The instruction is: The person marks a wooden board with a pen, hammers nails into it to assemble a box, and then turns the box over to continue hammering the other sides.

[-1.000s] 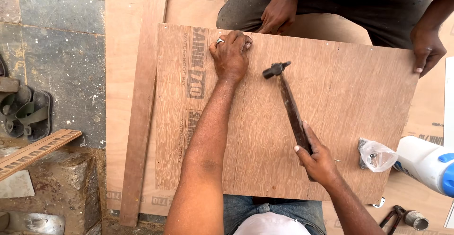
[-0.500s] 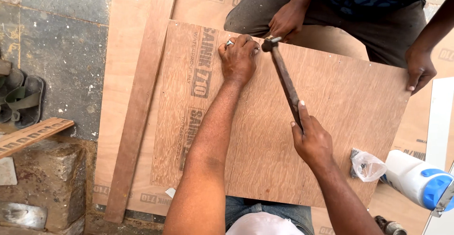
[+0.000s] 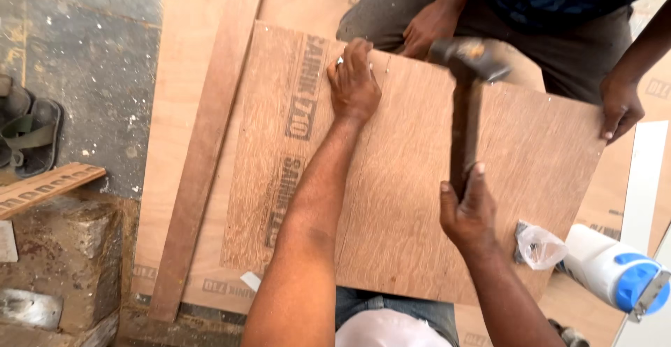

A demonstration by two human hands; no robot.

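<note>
A person kneeling over a plywood panel (image 3: 433, 200) grips a hammer (image 3: 465, 109) in the right hand (image 3: 470, 211), fingers wrapped tight around the lower end of the dark handle. The hammer stands raised above the panel, its metal head blurred near the panel's far edge. The left hand (image 3: 354, 81) lies flat near that same far edge, fingers bunched and pressed down at a spot just left of the hammer head; whether they pinch a nail cannot be told from this view.

The panel rests on larger plywood sheets (image 3: 175, 144) spread over the floor, with a narrow wooden strip (image 3: 206, 151) lying along its left side.

Across the panel crouches a second person in dark clothes. One of that co-worker's hands (image 3: 428, 29) rests on a knee just behind the hammer head, while the other (image 3: 620, 109) holds the panel's far right corner.

To the right of the hammering arm, just off the panel's edge, sit a small clear plastic bag (image 3: 539, 247) and a white bottle with a blue cap (image 3: 615, 270). At far left, a dark sandal (image 3: 28, 137) lies on the grey floor beside a short wooden offcut (image 3: 45, 188).
</note>
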